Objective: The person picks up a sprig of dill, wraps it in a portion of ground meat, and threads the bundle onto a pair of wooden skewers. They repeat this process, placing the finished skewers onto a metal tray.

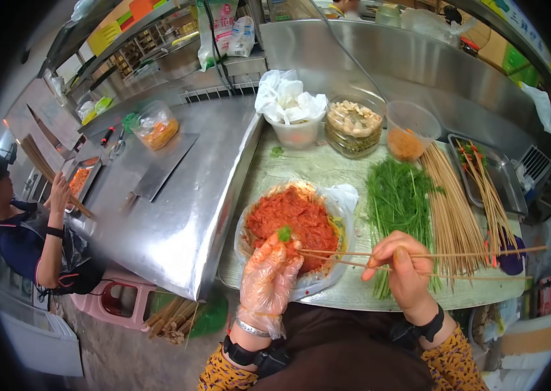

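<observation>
Over the near side of a bowl of red marinated meat (288, 215), my left hand (270, 277), in a clear plastic glove, pinches something small, with a green bit of herb (284, 234) at its fingertips. What else lies between its fingers is too small to tell. My right hand (406, 267) is bare and closed around two thin wooden skewers (477, 255). Their left ends reach my left fingertips above the meat. Behind my right hand lie a green herb bunch (398, 195) and a large pile of bare skewers (454, 215).
Along the back stand a tub with white plastic (299, 133), a jar of peeled cloves (353, 140) and a tub with orange food (412, 140). A metal tray (510, 179) holds loaded skewers. Left: a cleaver (166, 168) and a seated co-worker (25, 244) holding sticks.
</observation>
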A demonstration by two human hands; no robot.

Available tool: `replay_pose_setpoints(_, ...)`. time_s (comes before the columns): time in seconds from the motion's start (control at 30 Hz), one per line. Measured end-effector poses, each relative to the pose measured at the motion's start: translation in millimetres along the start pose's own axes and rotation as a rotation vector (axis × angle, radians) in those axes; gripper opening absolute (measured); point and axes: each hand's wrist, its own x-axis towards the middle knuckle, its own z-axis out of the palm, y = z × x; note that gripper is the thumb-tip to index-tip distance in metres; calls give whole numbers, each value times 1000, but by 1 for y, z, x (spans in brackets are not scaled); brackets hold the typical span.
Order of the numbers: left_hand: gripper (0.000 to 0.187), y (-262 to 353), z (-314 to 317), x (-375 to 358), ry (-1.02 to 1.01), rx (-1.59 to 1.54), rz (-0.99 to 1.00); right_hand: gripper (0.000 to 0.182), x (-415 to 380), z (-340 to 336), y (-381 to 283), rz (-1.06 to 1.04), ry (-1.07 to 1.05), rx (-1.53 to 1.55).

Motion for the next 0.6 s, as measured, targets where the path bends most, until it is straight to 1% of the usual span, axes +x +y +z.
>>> replay_pose_setpoints(0.13, 37, -1, 1, -1, -19, -13, -1, 27, -1, 2, 1, -38, -14, -20)
replay_pose_setpoints(0.2, 30, -1, 2, -2, -19, -64, -19, 27, 0, 5, 3, -18, -6, -1)
replay_pose_setpoints(0.33, 33, -2, -2, -1, -17, -69, -35, 26, -1, 9, 8, -62, -16, 12)
replay_pose_setpoints(0.4, 35, -2, 5, -3, 14, -10, 7, 20, 0, 9, 1, -174, -83, -273)
replay_pose_setpoints(0.43, 37, -2, 8, -3, 49, 48, 44, 20, 1, 9, -3, -181, -86, -273)
replay_pose_setpoints(0.5, 36, -4, 7, -1, 47, 83, 81, 13, 4, 12, -8, -339, -252, -521)
replay_pose_setpoints(0.53, 35, -6, 5, 1, 55, 96, 129, 10, 8, 12, -9, -410, -305, -572)
replay_pose_setpoints(0.6, 33, -7, 9, 2, 66, 100, 188, 9, 10, 17, -10, -461, -330, -606)
